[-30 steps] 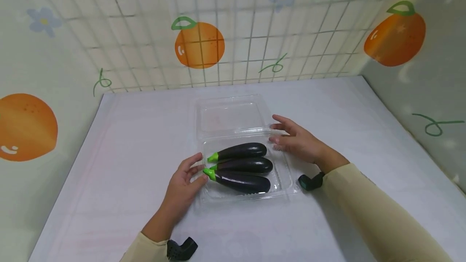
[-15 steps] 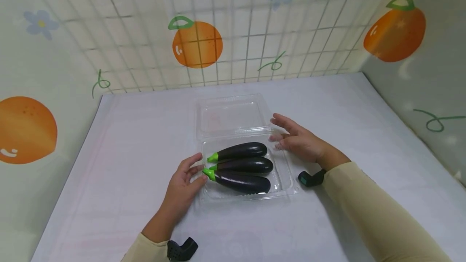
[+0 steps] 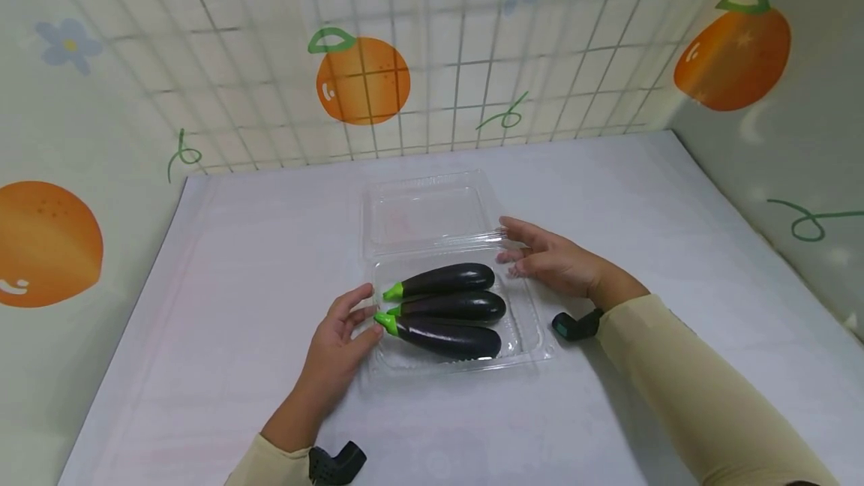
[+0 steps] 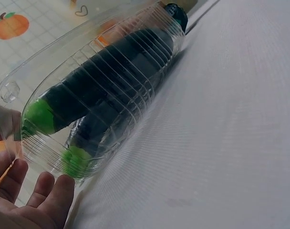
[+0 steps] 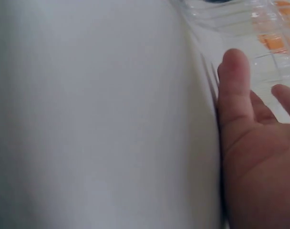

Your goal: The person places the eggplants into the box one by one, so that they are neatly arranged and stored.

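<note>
Three dark purple eggplants with green stem ends lie side by side in a clear plastic clamshell container [image 3: 526,321], as the head view shows: a back eggplant [image 3: 448,278], a middle eggplant [image 3: 459,306] and a front eggplant [image 3: 448,340]. The container's lid [image 3: 428,212] is folded back flat on the table. At the left edge, my left hand [image 3: 340,336] holds the rim, thumb over it and fingers outside. My right hand [image 3: 556,261] is at the right end of the hinge, fingers loosely extended. Through the container's ribbed wall [image 4: 121,71], the left wrist view shows eggplants.
A white cloth-covered table [image 3: 223,283] lies under everything. Behind it stands a gridded backdrop [image 3: 459,58] with printed oranges, and patterned walls flank both sides. Dark devices, a left one [image 3: 337,462] and a right one [image 3: 577,325], sit at the wrists.
My right hand's fingers have shifted slightly by the hinge. My left hand, the container and the eggplants stay in place, while the head view tilts a little.
</note>
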A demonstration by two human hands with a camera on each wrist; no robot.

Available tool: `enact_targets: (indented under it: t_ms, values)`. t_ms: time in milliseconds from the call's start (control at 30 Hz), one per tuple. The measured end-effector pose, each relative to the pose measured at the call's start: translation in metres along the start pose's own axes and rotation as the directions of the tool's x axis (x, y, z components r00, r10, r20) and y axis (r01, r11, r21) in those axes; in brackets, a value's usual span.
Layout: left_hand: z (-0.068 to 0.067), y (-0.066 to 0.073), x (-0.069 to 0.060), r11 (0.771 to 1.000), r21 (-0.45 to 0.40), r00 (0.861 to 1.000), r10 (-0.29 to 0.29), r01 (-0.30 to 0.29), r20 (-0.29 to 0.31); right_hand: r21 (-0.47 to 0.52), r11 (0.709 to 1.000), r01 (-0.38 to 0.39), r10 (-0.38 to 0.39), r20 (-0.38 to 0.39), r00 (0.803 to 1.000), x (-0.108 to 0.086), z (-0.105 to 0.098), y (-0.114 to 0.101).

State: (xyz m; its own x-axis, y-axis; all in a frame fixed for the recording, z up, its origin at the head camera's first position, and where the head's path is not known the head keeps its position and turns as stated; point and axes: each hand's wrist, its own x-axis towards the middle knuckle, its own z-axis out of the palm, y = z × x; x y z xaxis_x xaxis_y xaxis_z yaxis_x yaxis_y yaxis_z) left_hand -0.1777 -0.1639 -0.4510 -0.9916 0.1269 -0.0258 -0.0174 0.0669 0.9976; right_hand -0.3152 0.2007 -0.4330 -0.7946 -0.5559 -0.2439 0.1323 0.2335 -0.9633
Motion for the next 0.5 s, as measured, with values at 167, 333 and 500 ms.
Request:
enact_targets:
  t_ms: [167,333,500]
  values:
    - [-0.0005,0.0003,-0.0003,1.0,-0.014,1.0,0.01,-0.01,0.014,0.03,0.999,0.016,-0.016,-0.011,1.0,-0.0019,0.001,-0.0014]
    - [-0.0006,0.0002,-0.0001,1.0,-0.016,1.0,0.013,-0.012,0.016,0.045,0.998,0.032,-0.031,-0.034,0.999,-0.0036,0.0005,-0.0007]
    - [-0.0009,0.0004,-0.0003,1.0,-0.011,1.0,0.006,-0.005,0.009,0.04,0.999,0.033,-0.031,-0.05,0.998,-0.004,-0.0004,0.0014]
